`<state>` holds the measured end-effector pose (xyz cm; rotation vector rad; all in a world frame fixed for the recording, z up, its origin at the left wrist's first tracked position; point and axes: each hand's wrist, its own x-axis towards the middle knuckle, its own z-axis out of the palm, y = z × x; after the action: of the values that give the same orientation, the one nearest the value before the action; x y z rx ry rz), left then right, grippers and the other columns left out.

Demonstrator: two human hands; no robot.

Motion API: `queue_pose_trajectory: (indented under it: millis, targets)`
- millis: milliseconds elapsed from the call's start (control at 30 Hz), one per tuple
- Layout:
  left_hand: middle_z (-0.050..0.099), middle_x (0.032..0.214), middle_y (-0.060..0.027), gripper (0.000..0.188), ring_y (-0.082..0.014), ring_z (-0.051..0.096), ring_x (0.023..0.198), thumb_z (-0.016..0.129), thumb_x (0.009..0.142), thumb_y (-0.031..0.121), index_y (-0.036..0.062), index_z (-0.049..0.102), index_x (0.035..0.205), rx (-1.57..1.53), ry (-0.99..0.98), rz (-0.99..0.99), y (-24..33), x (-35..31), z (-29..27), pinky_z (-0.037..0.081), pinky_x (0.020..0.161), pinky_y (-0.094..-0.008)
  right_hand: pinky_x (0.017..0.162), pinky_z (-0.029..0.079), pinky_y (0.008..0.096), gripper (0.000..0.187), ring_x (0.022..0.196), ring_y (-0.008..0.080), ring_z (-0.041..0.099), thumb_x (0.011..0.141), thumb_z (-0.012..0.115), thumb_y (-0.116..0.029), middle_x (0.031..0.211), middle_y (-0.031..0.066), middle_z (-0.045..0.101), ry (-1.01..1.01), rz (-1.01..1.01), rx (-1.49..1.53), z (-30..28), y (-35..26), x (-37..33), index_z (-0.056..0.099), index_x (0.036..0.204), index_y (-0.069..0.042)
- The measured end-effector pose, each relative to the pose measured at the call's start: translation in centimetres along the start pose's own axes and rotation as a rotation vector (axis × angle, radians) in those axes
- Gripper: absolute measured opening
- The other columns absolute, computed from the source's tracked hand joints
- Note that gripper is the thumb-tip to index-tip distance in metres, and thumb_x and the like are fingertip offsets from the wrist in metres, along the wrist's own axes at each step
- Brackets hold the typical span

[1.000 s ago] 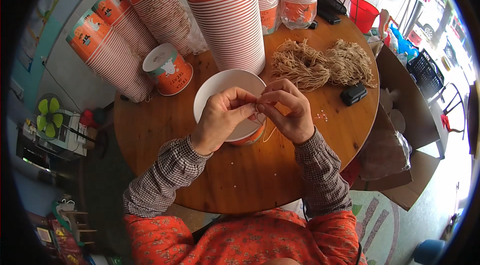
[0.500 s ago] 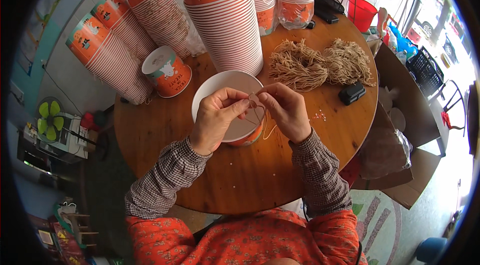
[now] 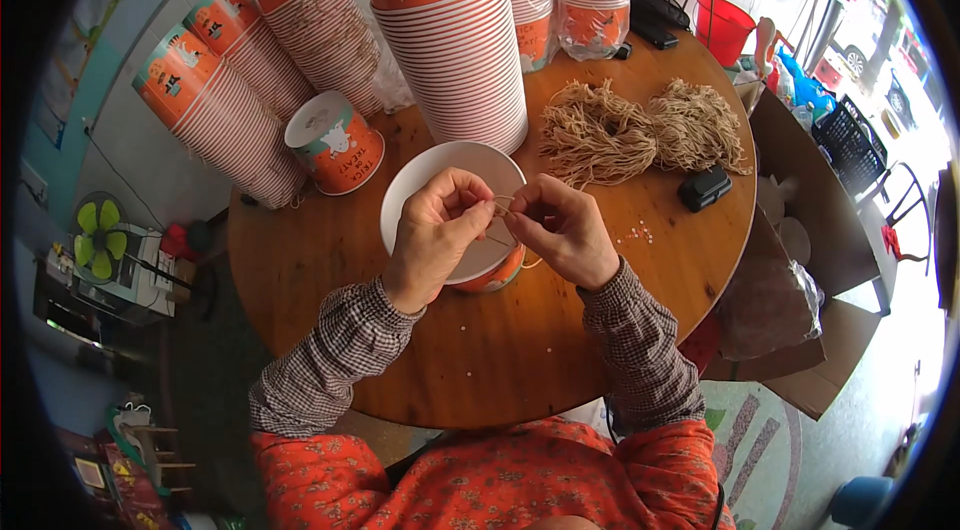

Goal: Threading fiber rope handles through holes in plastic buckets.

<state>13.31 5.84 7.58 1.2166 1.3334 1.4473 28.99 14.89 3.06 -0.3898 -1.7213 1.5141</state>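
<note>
Above a white-lined paper bucket, both my hands pinch a thin beige cord. My left hand holds it between thumb and forefinger, the other fingers curled. Facing it, my right hand grips the cord the same way, fingertips close to the left ones. A small loop of cord shows between them, and a loose end hangs down by the bucket's right side. The bucket stands on the round wooden table, its orange outside showing below my hands. My fingers hide how the cord crosses.
Behind the bucket rises a tall stack of orange paper buckets. More stacks and a single bucket stand left. Bundles of beige cord and a black case lie right, near scattered small dots. Cardboard boxes stand beyond the edge.
My fingertips have shifted slightly, the right ones curling in and down. The cord between them now forms a small open loop. The bucket has moved slightly left.
</note>
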Motion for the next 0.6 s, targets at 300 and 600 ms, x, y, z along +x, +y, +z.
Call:
queue_pose_trajectory:
  millis: [300,600]
  targets:
    - [0.067,0.083,-0.0039,0.009,-0.0075,0.063,0.074,0.061,0.088,0.001,-0.003,0.065,0.096,0.367,0.005,0.168,0.11,-0.58,0.07,0.051,0.067,-0.0208,0.062,0.046,0.0199,0.01,0.07,0.0034,0.054,0.085,0.065,-0.004,0.08,-0.0002,0.058,0.001,0.018,0.067,0.01,-0.89,-0.11,0.059,0.091,0.001]
    - [0.064,0.089,-0.002,0.011,-0.0071,0.059,0.082,0.059,0.089,0.005,-0.0012,0.063,0.098,0.196,-0.135,-0.036,0.42,-0.06,-0.86,0.049,0.076,-0.0229,0.069,0.045,0.0189,0.008,0.077,0.0028,0.053,0.088,0.064,-0.003,0.086,-0.0013,0.059,-0.001,0.042,0.092,-0.08,-0.59,-0.18,0.058,0.093,0.0]
